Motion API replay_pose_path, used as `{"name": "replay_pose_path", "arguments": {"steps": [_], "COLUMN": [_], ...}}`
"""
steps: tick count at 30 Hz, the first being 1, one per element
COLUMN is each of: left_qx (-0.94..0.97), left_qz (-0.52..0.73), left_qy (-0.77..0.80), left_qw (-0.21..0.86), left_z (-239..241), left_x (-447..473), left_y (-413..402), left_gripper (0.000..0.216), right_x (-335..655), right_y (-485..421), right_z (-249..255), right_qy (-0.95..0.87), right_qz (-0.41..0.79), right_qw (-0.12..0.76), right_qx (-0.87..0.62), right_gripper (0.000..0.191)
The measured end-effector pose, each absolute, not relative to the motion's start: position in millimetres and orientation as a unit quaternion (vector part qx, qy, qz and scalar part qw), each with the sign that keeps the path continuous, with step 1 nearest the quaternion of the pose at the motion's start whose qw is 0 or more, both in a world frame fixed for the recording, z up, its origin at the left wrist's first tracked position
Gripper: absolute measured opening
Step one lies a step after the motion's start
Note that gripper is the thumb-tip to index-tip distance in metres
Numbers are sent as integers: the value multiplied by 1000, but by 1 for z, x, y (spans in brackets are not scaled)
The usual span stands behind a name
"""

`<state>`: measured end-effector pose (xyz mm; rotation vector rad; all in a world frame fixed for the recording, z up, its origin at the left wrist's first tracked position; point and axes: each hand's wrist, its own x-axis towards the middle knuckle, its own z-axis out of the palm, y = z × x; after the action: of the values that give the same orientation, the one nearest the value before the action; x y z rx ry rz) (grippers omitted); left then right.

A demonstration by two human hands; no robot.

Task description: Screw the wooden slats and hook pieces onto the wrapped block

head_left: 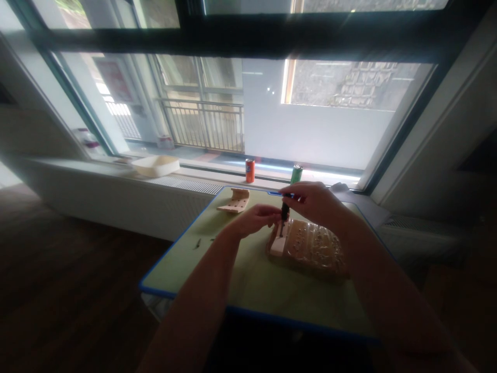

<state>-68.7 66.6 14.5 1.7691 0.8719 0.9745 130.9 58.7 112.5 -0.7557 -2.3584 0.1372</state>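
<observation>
My right hand (310, 199) grips the top of a dark-handled screwdriver (285, 210) held nearly upright. The screwdriver's thin shaft points down at a pale wooden piece (277, 246), on the left side of a clear plastic compartment tray (306, 265). Small loose parts, too small to name, lie in the tray's compartments. From the left, my left hand (258, 218) reaches in with its fingers closed beside the lower handle and the far end of the wooden piece. What those fingertips hold is hidden.
A wooden part with holes (235, 202) lies at the back left of the blue-edged table (248, 285). Small dark pieces (198, 243) rest near its left edge. On the sill stand an orange can (250, 171), a green can (296, 174) and a pale basin (155, 166).
</observation>
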Motion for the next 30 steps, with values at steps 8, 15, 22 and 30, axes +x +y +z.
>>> {"name": "replay_pose_path", "arguments": {"steps": [8,15,22,30], "left_qx": [674,696,670,693], "left_qz": [444,410,415,407], "left_qy": [321,297,320,318], "left_qw": [496,509,526,503], "left_z": [17,17,13,14], "left_x": [-61,-70,-71,-72], "left_y": [63,64,65,66], "left_gripper": [34,24,33,27], "right_x": [129,124,119,122], "right_y": [56,49,52,50], "right_z": [114,113,110,108], "right_qy": [-913,-923,-912,-916], "right_qz": [-26,-10,-33,27], "right_qw": [275,273,261,292], "right_qx": [-300,-270,-313,-272], "right_gripper": [24,22,31,25]}}
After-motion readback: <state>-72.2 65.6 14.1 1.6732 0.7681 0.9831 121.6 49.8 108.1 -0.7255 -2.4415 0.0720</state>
